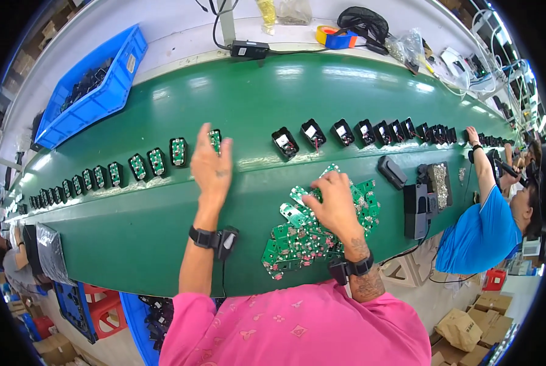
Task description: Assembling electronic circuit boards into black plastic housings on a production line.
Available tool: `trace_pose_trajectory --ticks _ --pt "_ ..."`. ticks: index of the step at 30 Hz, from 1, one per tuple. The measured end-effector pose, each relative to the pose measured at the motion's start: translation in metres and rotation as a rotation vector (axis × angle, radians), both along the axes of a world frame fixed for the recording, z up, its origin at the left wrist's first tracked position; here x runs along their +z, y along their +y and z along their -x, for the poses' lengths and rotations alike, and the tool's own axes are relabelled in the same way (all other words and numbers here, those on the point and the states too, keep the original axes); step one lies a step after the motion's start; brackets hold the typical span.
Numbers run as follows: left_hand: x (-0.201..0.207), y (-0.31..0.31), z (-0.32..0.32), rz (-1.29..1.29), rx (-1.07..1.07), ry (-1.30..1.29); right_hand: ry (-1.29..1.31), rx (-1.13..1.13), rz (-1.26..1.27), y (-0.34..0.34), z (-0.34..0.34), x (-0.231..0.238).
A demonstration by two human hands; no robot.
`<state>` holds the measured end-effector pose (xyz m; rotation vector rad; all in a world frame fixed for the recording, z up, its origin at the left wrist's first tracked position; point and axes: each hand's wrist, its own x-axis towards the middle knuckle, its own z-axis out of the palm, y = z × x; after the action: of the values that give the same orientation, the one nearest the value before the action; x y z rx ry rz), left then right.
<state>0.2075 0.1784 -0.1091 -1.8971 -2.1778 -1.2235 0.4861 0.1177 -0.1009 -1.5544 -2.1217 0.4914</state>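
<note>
My left hand (212,171) is at a small black plastic case (215,141) with a green circuit board in it, fingers stretched upright along its left side and thumb apart on the right. The hand partly hides this case. My right hand (335,204) hovers at a loose pile of green circuit boards (291,241), thumb and fingers spread, with no board visibly held. Left of my left hand runs a row of black cases fitted with boards (178,151). To the right stand open black cases (284,143) showing white parts and red wires inside.
A blue crate (96,91) of dark parts sits at the back left. Right of the pile are a black device (416,210), a dark case (392,172) and a tray of small metal parts (438,183). A co-worker in blue (480,235) reaches over the green table (224,91).
</note>
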Motion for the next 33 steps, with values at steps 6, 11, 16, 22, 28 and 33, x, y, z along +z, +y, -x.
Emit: trace_pose_trajectory --ticks 6,11,16,22,28,33 --pt "-0.02 0.002 -0.088 0.339 -0.29 0.146 -0.014 0.11 0.021 -0.003 0.014 -0.002" --pt "-0.029 0.012 -0.084 0.23 -0.37 -0.216 0.344 0.082 0.062 -0.009 0.004 -0.004" --pt "-0.021 -0.033 -0.076 0.194 -0.519 -0.768 0.576 -0.01 0.24 -0.012 -0.023 0.001" --pt "-0.001 -0.088 -0.079 0.318 -0.397 -1.203 0.939 -0.041 0.556 -0.009 -0.016 0.024" --pt "0.0 -0.104 -0.077 0.049 -0.472 -0.523 1.361 -0.022 0.707 -0.015 0.014 0.038" --pt "0.004 -0.116 -0.083 0.075 -0.423 -0.572 1.318 0.034 0.725 -0.012 0.032 0.038"
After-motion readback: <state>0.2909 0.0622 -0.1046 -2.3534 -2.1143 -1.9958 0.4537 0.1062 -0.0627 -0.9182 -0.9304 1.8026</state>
